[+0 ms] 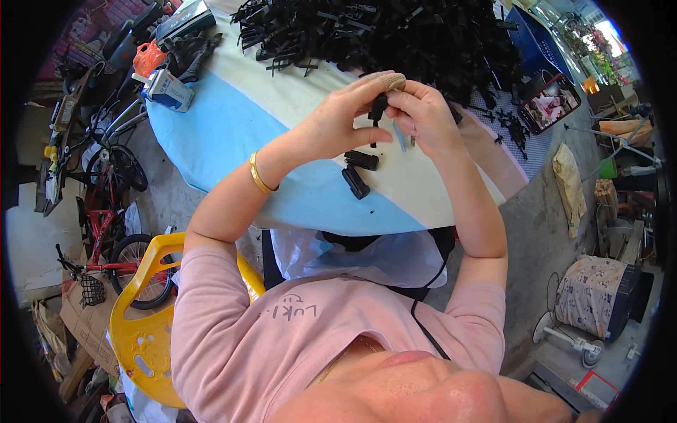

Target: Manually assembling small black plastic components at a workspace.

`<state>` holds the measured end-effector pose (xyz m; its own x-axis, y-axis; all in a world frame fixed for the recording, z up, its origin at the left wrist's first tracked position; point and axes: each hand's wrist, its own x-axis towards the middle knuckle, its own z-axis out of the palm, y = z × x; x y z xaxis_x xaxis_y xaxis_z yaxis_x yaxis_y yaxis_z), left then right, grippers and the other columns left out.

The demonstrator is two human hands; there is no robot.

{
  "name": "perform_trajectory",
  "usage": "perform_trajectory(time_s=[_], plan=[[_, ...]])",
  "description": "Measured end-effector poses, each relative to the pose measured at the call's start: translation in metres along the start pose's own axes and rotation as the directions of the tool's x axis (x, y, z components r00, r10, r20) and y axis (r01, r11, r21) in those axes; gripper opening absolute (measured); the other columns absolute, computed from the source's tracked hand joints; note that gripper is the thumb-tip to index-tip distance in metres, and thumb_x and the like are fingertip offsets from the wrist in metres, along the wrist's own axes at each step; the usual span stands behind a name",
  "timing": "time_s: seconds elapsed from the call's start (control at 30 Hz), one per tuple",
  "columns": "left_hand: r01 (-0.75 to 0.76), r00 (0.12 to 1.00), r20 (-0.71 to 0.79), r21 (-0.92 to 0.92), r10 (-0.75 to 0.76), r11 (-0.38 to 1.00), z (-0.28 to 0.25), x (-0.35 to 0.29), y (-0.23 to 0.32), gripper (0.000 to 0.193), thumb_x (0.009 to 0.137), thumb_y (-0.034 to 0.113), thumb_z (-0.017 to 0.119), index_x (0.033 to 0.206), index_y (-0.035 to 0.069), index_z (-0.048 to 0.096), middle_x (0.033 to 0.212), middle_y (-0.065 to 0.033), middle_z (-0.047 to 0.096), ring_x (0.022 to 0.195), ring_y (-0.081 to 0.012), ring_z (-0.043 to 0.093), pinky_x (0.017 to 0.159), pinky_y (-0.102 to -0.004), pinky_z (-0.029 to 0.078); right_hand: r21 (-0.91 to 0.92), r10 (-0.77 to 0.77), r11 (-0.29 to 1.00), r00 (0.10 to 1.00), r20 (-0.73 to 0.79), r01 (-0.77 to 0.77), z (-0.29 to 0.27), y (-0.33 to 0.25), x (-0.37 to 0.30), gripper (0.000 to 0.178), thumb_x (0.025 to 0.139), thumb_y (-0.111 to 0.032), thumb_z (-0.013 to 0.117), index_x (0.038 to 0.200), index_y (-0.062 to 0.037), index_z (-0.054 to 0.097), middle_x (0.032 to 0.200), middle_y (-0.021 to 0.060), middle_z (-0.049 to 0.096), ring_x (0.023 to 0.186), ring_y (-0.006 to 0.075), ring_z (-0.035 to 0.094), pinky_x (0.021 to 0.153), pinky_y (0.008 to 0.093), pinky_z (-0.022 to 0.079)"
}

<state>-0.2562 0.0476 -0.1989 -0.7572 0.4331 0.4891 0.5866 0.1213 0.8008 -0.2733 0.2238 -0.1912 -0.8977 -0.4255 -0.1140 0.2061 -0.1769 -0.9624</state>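
On the far left of the desk (233, 134) a small blue and white carton (169, 89) lies on its side; I cannot tell what is in it. The left hand (338, 120) pinches a small black plastic part (378, 107) by the fingertips, a narrow grip, held up over the desk. Just below it two similar black pieces (358, 171) lie on the cloth, apparently finished and set aside. The right hand (422, 113) pinches the same part from the other side. Behind them a large heap of black plastic parts (395, 35) suggests most of the work is left. At the right a phone (549, 103) lies.
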Motion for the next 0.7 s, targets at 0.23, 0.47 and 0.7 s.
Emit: perform_trajectory(time_s=[0.23,0.47,0.7], plan=[[0.141,0.939,0.343,-0.389,0.002,0.910,-0.020,0.000,0.001,0.077,0.069,-0.001,0.071,0.135,0.005,0.032,0.125,-0.0052,0.044,0.110,-0.0155,0.048,0.097,-0.0311,0.039,0.120,0.089,0.988,0.995,0.036,-0.093,-0.002,0.001,-0.002,0.011,0.085,-0.007,0.050,0.090,-0.0014,0.058,0.066,0.0032,0.053,0.042,0.0017,0.035,0.038,0.0155,0.025],[0.253,0.961,0.009,-0.444,-0.278,0.860,-0.004,0.002,-0.008,0.045,0.075,-0.004,0.066,0.116,-0.001,0.050,0.106,-0.0046,0.057,0.094,-0.0111,0.058,0.083,-0.0246,0.049,0.051,-0.067,0.996,0.996,-0.066,0.070,0.006,0.002,-0.002,0.014,0.088,-0.011,0.049,0.093,-0.0015,0.059,0.066,0.0013,0.054,0.045,0.0013,0.035,0.040,0.0151,0.026],[0.186,0.960,-0.098,-0.480,-0.263,0.857,-0.005,0.001,-0.009,0.030,0.076,-0.005,0.064,0.104,-0.001,0.053,0.101,-0.0054,0.059,0.089,-0.0098,0.058,0.081,-0.0232,0.050,-0.391,-0.301,0.874,0.953,0.029,0.288,0.009,0.009,-0.005,0.020,0.090,-0.013,0.050,0.100,-0.0007,0.061,0.066,-0.0007,0.054,0.057,0.0022,0.044,0.052,0.0149,0.033]])
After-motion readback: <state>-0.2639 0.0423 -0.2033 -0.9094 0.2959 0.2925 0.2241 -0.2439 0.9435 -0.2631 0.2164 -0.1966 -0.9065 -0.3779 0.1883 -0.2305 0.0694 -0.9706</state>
